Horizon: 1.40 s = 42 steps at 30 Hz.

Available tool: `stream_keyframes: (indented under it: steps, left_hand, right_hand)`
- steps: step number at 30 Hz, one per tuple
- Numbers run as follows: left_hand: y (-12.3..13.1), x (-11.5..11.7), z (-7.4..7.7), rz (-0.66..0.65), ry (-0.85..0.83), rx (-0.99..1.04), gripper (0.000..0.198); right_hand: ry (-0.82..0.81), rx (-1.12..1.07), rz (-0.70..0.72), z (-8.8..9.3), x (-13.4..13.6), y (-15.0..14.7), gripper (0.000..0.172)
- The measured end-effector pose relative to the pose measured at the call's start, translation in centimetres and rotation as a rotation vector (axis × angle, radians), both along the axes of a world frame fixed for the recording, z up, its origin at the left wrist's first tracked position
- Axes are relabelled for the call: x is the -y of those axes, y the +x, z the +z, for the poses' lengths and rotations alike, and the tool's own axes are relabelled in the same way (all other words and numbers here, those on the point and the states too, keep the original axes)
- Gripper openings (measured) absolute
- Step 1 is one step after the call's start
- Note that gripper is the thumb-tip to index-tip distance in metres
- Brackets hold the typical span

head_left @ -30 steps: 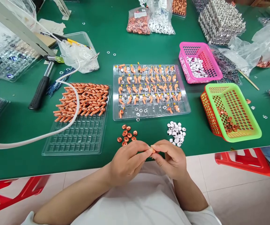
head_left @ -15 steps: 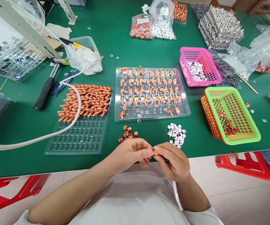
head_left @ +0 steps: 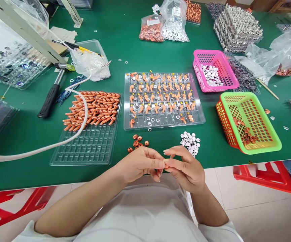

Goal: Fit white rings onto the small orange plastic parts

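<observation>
Both hands meet at the table's front edge around a small orange plastic piece (head_left: 166, 166), mostly covered by fingertips. My left hand (head_left: 143, 164) pinches it between thumb and forefinger. From the other side, my right hand (head_left: 187, 170) grips it with thumb and forefinger, while another finger is lifted away. Just beyond the left hand lie several loose copper-coloured rounded parts (head_left: 136, 143). A heap of white discs (head_left: 190, 143) is beyond the right hand. Farther back, a clear compartment tray (head_left: 164, 125) holds rows of curved orange pieces with yellow tips.
To the left, a second tray (head_left: 81, 151) carries stacked orange-brown parts, crossed by a white hose (head_left: 46, 146). A hammer (head_left: 51, 95) lies beside it. On the right stand a green basket (head_left: 274, 143) and a pink basket (head_left: 198, 72). Filled bags (head_left: 151, 30) sit at the back.
A finger of my right hand has lifted and stretched out above the piece. The orange piece is now more covered by the fingertips. My left hand has barely moved.
</observation>
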<state>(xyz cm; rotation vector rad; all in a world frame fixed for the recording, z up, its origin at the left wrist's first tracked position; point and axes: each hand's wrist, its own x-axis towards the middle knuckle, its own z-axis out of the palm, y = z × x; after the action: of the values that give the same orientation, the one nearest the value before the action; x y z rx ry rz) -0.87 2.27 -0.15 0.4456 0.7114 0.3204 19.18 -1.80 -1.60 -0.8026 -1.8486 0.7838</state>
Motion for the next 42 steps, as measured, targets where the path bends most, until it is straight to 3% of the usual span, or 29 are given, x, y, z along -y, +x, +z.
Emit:
stream_keyframes:
  steps: [18,24,29,31,34,36,39,42]
  left_hand:
    - [0.4,0.7,-0.2,0.100,-0.072,0.044,0.022]
    - [0.6,0.8,-0.2,0.127,0.041,-0.029,0.020]
    - [0.8,1.2,0.7,0.243,0.396,-0.282,0.013]
    - [0.9,1.5,1.1,0.303,0.701,-0.438,0.008]
    - [1.1,1.8,1.3,0.355,1.219,-0.600,0.009]
    - [1.3,1.9,1.1,0.373,1.476,-0.625,0.010]
    - [1.3,2.0,0.7,0.395,1.697,-0.599,0.015]
    - [1.2,2.1,0.2,0.392,1.787,-0.566,0.019]
  right_hand:
    - [-0.154,-0.168,0.024,-0.9,-0.2,-0.4,0.050]
    - [-0.206,-0.173,0.041,-0.7,-0.3,-0.5,0.050]
    - [-0.395,-0.331,-0.063,-1.1,0.6,-1.0,0.034]
    - [-0.507,-0.438,-0.129,-1.4,1.2,-1.5,0.028]
    - [-0.625,-0.534,-0.086,-1.6,1.9,-2.3,0.029]
    - [-0.663,-0.561,-0.080,-1.4,2.0,-2.5,0.023]
    - [-0.719,-0.566,-0.063,-1.1,2.0,-2.3,0.020]
    - [-0.786,-0.577,-0.003,-0.8,1.7,-1.9,0.020]
